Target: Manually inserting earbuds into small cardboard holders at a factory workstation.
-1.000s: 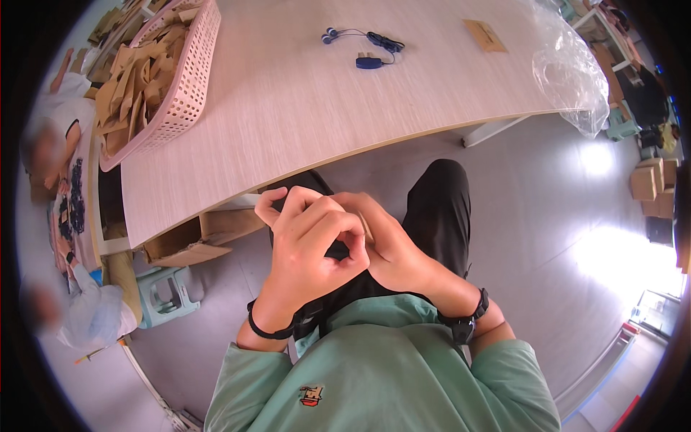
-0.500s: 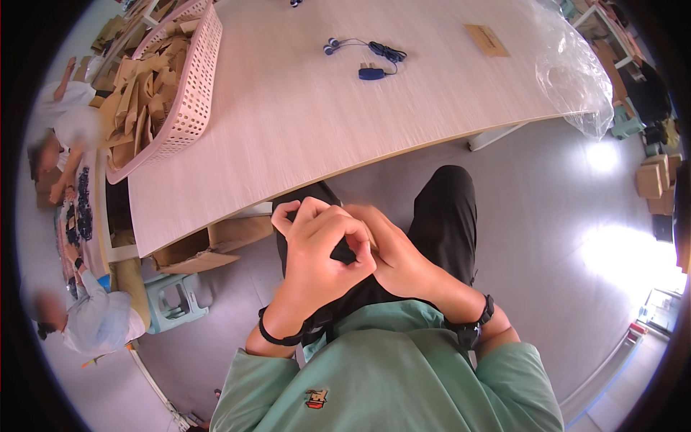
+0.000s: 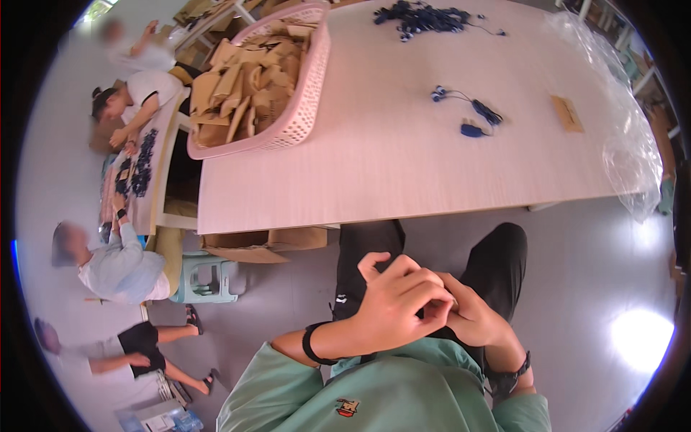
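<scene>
My left hand [image 3: 392,306] is lying over my right hand [image 3: 468,317] above my lap, fingers curled and pressed together; whether they are pinching anything I cannot tell. Since a second ago the clasp is sitting lower and nearer my chest, so no work is reaching the table [image 3: 403,165]. The earphones [image 3: 468,115] are lying far right, well apart, untouched; the basket [image 3: 302,115] far left.

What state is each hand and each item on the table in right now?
left hand: curled, clasped over the right hand
right hand: fingers interlocked with the left, no object visible
pink basket: heaped with brown card pieces
earphones: lying loose, untouched
plastic bag: crumpled, overhanging the table edge
</scene>
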Demonstrator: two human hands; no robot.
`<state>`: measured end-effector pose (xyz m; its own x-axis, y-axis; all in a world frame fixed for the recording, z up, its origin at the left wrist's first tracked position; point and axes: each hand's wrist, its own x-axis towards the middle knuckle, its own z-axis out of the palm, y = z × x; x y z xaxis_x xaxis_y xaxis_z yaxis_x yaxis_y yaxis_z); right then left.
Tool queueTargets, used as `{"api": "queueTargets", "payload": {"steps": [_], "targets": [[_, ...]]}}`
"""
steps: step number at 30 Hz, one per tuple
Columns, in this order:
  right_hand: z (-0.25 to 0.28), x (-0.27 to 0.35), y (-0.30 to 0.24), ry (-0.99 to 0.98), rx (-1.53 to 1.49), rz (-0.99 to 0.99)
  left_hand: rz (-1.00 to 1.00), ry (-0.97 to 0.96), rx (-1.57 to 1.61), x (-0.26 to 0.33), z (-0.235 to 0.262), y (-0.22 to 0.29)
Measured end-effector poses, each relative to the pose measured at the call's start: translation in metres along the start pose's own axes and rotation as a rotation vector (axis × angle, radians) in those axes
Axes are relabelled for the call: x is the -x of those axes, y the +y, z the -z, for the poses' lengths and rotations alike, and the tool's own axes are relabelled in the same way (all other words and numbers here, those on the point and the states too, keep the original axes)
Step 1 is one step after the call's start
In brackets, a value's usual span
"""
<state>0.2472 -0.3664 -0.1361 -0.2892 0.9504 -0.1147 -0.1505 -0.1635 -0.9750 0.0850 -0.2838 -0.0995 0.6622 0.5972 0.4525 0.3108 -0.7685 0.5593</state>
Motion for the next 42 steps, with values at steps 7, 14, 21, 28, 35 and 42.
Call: {"api": "queueTargets", "payload": {"steps": [7, 14, 21, 28, 35, 42], "targets": [[-0.001, 0.005, 0.005, 0.052, 0.005, -0.045, -0.017, -0.034, -0.024, 0.003, 0.003, 0.000], [0.009, 0.019, 0.004, -0.085, -0.233, -0.145, -0.046, -0.100, -0.057, 0.008, 0.005, 0.001], [0.018, 0.016, 0.013, -0.214, -0.432, -0.178, -0.157, -0.218, -0.242, 0.013, 0.012, -0.008], [0.019, 0.020, 0.029, -0.276, -0.541, -0.250, -0.321, -0.345, -0.301, 0.016, 0.009, -0.014], [0.017, 0.020, 0.031, -0.272, -0.596, -0.292, -0.305, -0.362, -0.226, 0.021, 0.000, -0.020], [0.013, 0.018, 0.027, -0.199, -0.664, -0.311, -0.294, -0.306, -0.173, 0.019, 0.002, -0.027]]}}
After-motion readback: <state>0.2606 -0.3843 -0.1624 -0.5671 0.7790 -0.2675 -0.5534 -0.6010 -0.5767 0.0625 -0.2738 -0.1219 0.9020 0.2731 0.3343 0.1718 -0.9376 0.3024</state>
